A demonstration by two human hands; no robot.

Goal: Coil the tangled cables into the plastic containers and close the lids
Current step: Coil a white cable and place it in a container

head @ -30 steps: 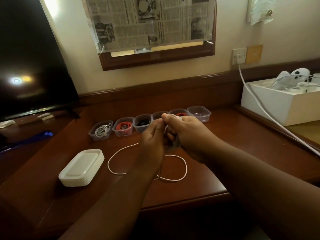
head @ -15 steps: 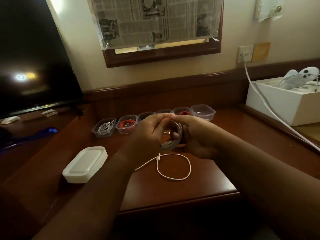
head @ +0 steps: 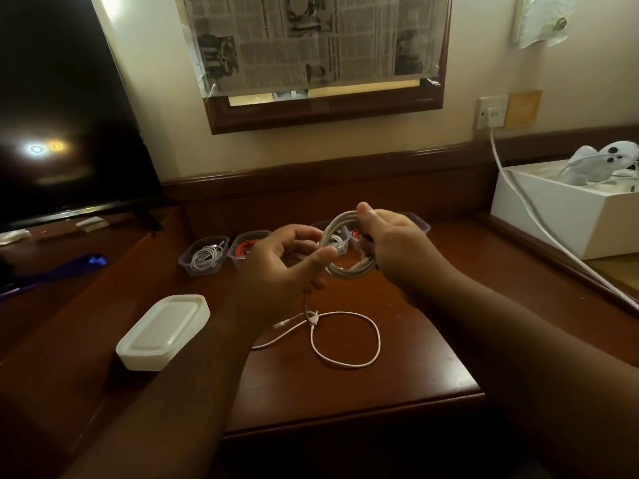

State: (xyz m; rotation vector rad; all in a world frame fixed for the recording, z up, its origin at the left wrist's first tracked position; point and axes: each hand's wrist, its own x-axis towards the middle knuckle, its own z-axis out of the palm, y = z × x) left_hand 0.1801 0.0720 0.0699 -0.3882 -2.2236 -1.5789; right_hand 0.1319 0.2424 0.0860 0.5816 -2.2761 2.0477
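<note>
Item: white cable (head: 349,250), part-coiled, held above the worktop (head: 397,385). Right hand (head: 397,250) pinches the coil at its 1 o'clock edge, thumb on top, apparently to keep the loops from springing. Left hand (head: 276,267), at 9 o'clock of the coil, fingers curled round the trailing strand, feeding it. Slack loops lie below. Containers (head: 204,254) wait behind; stacked lids (head: 162,331) at 8 o'clock.
</note>
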